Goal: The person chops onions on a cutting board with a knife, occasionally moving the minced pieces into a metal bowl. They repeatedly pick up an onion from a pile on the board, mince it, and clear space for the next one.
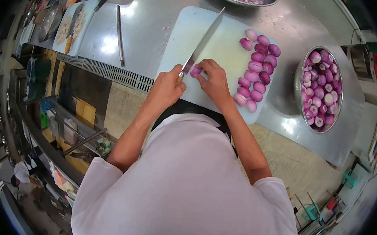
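Observation:
My left hand is wrapped around the handle of a kitchen knife, whose long blade points away from me over a white cutting board. Between the fingers of my right hand is a piece of red onion, right beside the blade near the handle. Both hands are close together over the board's near left part. Along its right side lie peeled red onion pieces in two uneven rows, to the right of my right hand.
A metal bowl of peeled red onions stands on the steel table at the right. Another bowl holds chopped onion at the back. On the left are a sharpening steel and a second cutting board with a knife on it.

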Motion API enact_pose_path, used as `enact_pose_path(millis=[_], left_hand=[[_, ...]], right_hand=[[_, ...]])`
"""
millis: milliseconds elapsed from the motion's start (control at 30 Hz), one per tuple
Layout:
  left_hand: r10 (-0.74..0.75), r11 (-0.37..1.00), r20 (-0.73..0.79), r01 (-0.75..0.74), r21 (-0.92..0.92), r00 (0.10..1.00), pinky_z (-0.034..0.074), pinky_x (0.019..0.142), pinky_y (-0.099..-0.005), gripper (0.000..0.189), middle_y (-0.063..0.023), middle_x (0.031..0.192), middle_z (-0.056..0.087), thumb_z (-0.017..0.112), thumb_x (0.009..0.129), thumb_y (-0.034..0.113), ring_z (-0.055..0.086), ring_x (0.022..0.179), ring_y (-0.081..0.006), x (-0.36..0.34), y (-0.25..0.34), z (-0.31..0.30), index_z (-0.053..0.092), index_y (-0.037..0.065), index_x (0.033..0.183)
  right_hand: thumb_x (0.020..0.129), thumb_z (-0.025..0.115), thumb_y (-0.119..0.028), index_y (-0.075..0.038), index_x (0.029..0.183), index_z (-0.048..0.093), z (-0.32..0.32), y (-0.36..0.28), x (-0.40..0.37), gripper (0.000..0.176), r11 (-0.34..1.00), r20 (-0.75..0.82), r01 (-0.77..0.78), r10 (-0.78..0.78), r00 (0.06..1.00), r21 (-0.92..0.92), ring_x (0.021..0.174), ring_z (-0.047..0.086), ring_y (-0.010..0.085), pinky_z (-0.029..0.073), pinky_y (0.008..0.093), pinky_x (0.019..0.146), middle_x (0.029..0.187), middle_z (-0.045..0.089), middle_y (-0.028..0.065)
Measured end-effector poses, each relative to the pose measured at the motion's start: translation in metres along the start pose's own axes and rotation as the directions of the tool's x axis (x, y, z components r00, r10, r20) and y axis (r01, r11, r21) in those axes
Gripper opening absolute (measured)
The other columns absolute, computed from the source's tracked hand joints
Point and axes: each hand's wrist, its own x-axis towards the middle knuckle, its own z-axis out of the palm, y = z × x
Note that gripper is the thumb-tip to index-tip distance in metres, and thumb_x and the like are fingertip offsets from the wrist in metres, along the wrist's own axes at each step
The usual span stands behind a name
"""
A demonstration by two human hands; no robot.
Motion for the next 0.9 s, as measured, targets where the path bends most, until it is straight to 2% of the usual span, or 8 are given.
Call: enact_pose_path(millis=[67,100,167,267,467,567,767,900], left_hand=[[0.044,0.993,0.002,-0.043,0.112,0.999,0.04,0.051,-0.04,0.022,-0.0176,0.059,0.05,0.058,0.08,0.003,0.05,0.051,-0.0283,-0.006,0.009,-0.002,0.049,-0.004,0.099],[0.043,0.993,0.006,-0.044,0.114,0.999,0.04,0.051,-0.04,0.022,-0.0176,0.059,0.05,0.058,0.08,0.003,0.05,0.051,-0.0283,-0.007,0.009,0.0,0.049,-0.004,0.099],[0.071,0.989,-0.01,-0.069,0.133,0.997,0.043,0.057,-0.0443,0.025,-0.0222,0.061,0.051,0.058,0.08,0.004,0.054,0.058,-0.0385,-0.007,0.009,0.004,0.049,-0.003,0.101],[0.096,0.979,0.012,-0.097,0.179,0.995,0.043,0.058,-0.0464,0.025,-0.0227,0.063,0.054,0.059,0.08,0.005,0.056,0.061,-0.0423,0.021,-0.022,0.033,0.049,-0.002,0.102],[0.085,0.982,0.055,-0.093,0.164,0.995,0.043,0.058,-0.0471,0.025,-0.0214,0.062,0.055,0.06,0.08,0.004,0.056,0.061,-0.0415,0.002,0.01,0.008,0.049,-0.003,0.101],[0.089,0.982,0.039,-0.094,0.165,0.995,0.043,0.058,-0.0473,0.025,-0.0215,0.063,0.055,0.06,0.08,0.005,0.056,0.061,-0.0417,0.014,-0.014,0.032,0.049,-0.003,0.101],[0.061,0.98,0.065,-0.072,0.183,0.996,0.043,0.06,-0.0488,0.024,-0.0228,0.063,0.056,0.061,0.08,0.005,0.055,0.061,-0.0435,0.007,0.016,0.01,0.049,-0.004,0.099],[0.124,0.973,0.049,-0.131,0.188,0.991,0.043,0.06,-0.0491,0.024,-0.0232,0.063,0.055,0.06,0.08,0.005,0.054,0.061,-0.0437,0.016,-0.005,0.034,0.049,-0.005,0.099]], right_hand=[[0.077,0.066,0.003,-0.001,0.093,0.066,0.001,-0.001,0.0,0.017,0.998,-0.057,0.03,-0.033,0.998,-0.048,0.091,0.062,0.0343,0.052,0.0419,0.077,0.094,0.065,0.0141],[0.077,0.066,0.003,-0.001,0.093,0.066,0.002,-0.001,0.0,0.017,0.999,-0.06,0.026,-0.029,0.998,-0.047,0.091,0.062,0.0343,0.052,0.0419,0.077,0.094,0.065,0.0141],[0.081,0.059,0.002,-0.002,0.089,0.066,0.004,-0.001,0.001,0.011,0.982,-0.047,0.078,-0.088,0.995,-0.173,0.085,0.061,0.0342,0.051,0.0434,0.075,0.089,0.063,0.0142],[0.083,0.055,0.002,-0.002,0.085,0.064,0.007,0.0,0.002,0.01,0.977,-0.062,0.069,-0.083,0.995,-0.202,0.082,0.06,0.0338,0.051,0.0445,0.073,0.084,0.06,0.0139],[0.082,0.056,0.002,0.0,0.083,0.062,0.008,0.002,-0.002,0.006,0.996,-0.119,0.056,-0.064,0.991,-0.069,0.075,0.06,0.0358,0.051,0.0448,0.068,0.083,0.06,0.0151],[0.081,0.057,0.003,0.0,0.083,0.061,0.011,0.005,-0.005,0.006,0.995,-0.165,0.093,-0.097,0.982,-0.029,0.072,0.06,0.0369,0.051,0.0448,0.065,0.082,0.059,0.0157],[0.081,0.057,0.005,0.002,0.081,0.061,0.009,0.005,-0.006,0.005,0.994,-0.183,0.106,-0.109,0.977,-0.024,0.073,0.06,0.037,0.051,0.0449,0.065,0.08,0.059,0.017],[0.08,0.056,0.006,0.002,0.08,0.061,0.009,0.006,-0.01,0.007,0.997,-0.183,0.073,-0.076,0.98,-0.025,0.073,0.061,0.037,0.051,0.0446,0.066,0.081,0.06,0.0176]])
